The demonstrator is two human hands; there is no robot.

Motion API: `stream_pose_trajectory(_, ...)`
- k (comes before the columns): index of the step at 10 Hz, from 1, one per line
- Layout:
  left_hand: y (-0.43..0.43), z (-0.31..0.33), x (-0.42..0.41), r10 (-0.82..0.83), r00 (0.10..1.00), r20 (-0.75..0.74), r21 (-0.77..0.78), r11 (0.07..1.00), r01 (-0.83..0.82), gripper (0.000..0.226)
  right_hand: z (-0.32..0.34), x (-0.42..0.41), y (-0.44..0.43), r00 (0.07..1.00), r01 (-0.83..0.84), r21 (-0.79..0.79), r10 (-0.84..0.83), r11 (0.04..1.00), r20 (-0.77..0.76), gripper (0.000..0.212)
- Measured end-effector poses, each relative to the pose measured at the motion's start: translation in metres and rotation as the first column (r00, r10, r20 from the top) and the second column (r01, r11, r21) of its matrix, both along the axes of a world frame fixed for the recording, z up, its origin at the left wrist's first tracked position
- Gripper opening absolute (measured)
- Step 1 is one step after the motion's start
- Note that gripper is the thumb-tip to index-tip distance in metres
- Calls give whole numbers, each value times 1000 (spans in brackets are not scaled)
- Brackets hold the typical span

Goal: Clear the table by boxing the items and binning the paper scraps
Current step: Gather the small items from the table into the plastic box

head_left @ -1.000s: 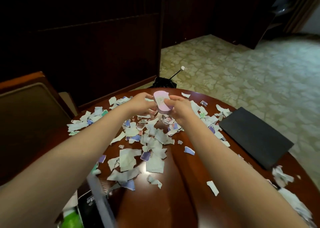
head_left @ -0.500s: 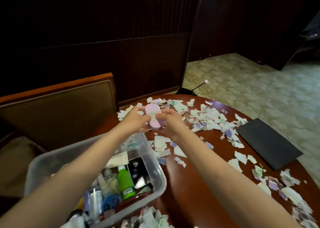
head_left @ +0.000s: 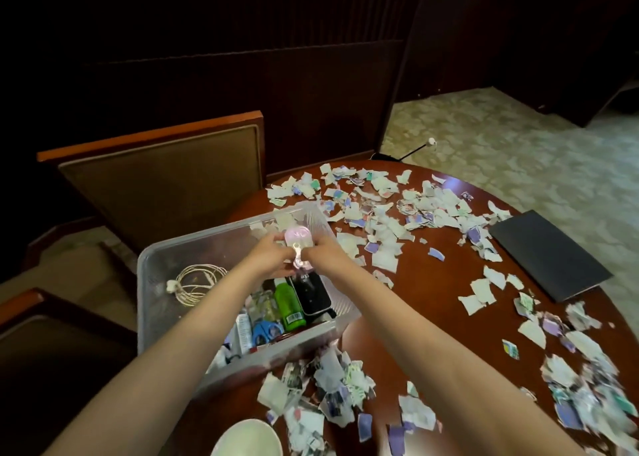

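Observation:
A small pink oval case (head_left: 299,240) is held over the clear plastic box (head_left: 152,282), my left hand (head_left: 268,253) and my right hand (head_left: 323,253) both gripping it from either side. Inside the box lie a coiled white cable (head_left: 197,282), a green bottle (head_left: 289,305), a black phone (head_left: 311,294) and blue scissors (head_left: 264,331). Torn paper scraps (head_left: 380,220) cover the round wooden table (head_left: 432,282), with another heap of scraps (head_left: 328,393) in front of the box.
A black notebook (head_left: 549,255) lies at the table's right edge. A white round rim (head_left: 247,438) shows at the bottom edge. Two wooden chairs, one (head_left: 166,175) behind the box and one (head_left: 52,352) at the left, stand by the table. Patterned carpet (head_left: 518,151) lies beyond.
Both hands have carried the pink case from above the scrap-covered table leftward and nearer, over the plastic box. My view has swung left and down, bringing the box fully into sight.

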State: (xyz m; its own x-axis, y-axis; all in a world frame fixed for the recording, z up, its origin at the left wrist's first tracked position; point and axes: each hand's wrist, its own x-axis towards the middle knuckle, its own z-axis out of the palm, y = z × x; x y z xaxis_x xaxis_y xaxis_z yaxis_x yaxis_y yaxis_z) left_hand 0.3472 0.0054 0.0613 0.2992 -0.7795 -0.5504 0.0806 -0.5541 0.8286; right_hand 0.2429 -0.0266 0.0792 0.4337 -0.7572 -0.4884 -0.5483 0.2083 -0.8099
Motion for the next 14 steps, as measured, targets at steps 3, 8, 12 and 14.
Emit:
stream_pose_trajectory(3,2,-53,-10,-136,990,42,211,970,124,18,-20,4,11,978,83,210,-39,974,-205,7)
stream_pose_trajectory(8,0,-42,-16,133,955,-267,147,984,-96,29,-21,12,3,956,288,382,-243,878,-163,36)
stream_pose_trajectory(12,15,-21,-26,99,961,-258,205,978,-45,32,-16,-11,4,976,219,416,-199,883,-91,51)
stream_pose_trajectory(14,20,-24,-22,56,968,-243,227,974,1,28,-24,-12,1,967,253,514,-237,820,-99,51)
